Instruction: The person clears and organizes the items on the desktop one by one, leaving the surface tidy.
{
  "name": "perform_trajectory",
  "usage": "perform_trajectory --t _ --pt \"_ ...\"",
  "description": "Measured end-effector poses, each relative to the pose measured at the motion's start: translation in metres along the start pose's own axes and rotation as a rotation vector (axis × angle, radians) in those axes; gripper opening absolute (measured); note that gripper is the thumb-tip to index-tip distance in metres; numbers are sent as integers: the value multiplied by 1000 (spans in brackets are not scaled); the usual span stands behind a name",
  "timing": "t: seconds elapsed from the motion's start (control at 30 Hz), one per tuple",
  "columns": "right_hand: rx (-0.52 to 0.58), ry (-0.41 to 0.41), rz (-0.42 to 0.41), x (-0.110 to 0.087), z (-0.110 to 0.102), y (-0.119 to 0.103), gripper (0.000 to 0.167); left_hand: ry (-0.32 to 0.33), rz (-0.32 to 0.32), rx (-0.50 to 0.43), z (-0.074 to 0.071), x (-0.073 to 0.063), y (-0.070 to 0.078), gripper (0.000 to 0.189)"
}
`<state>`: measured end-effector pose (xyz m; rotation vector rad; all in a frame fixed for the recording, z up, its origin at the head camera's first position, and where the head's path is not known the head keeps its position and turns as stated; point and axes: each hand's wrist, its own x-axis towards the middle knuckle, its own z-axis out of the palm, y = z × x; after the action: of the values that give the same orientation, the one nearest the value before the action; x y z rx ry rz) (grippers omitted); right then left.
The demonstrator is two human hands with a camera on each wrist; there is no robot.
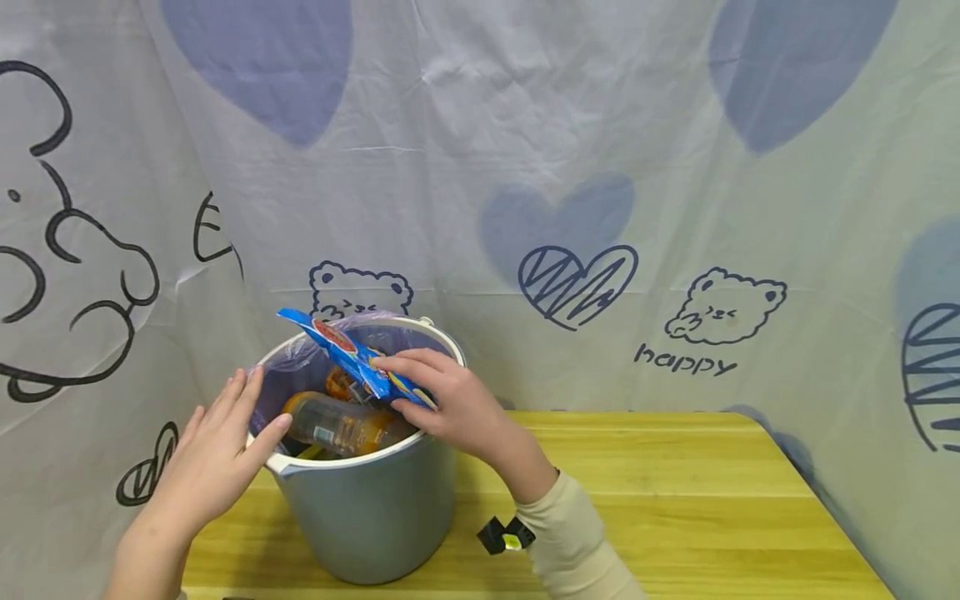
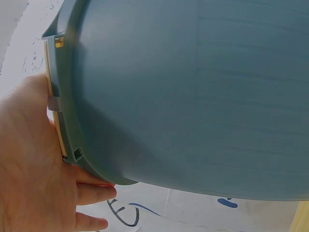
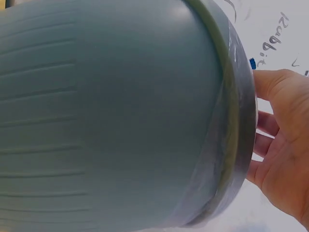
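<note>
A grey-blue bin (image 1: 367, 512) with a white rim stands on the table, lined with a thin purple plastic bag (image 1: 294, 354). Over its mouth my right hand (image 1: 461, 400) pinches a blue snack packet (image 1: 337, 343) by its near end, the packet slanting up toward the far left rim. Inside lies a clear plastic bottle (image 1: 333, 421) with orange ends, and an orange wrapper (image 1: 339, 383) shows partly behind it. My left hand (image 1: 206, 462) rests on the bin's left rim, fingers straight. Both wrist views show mostly the bin's outer wall (image 2: 183, 96); the packet is hidden there.
The yellow wood-grain table (image 1: 675, 500) reaches to the right of the bin. A pale curtain (image 1: 465, 100) with hearts and bear drawings hangs close behind the table and along the left. A small black device (image 1: 504, 536) sits by my right sleeve.
</note>
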<state>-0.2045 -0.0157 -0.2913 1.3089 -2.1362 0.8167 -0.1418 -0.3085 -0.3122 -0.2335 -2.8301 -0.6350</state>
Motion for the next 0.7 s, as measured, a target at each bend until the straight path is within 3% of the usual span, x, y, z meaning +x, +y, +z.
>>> perform_trajectory --t 0.33,0.7 --pt "-96 12 -184 10 3 -5 33 17 10 -8 0 2 -1 76" --pt "-177 -103 -184 6 9 -7 36 29 8 -7 1 2 -1 76"
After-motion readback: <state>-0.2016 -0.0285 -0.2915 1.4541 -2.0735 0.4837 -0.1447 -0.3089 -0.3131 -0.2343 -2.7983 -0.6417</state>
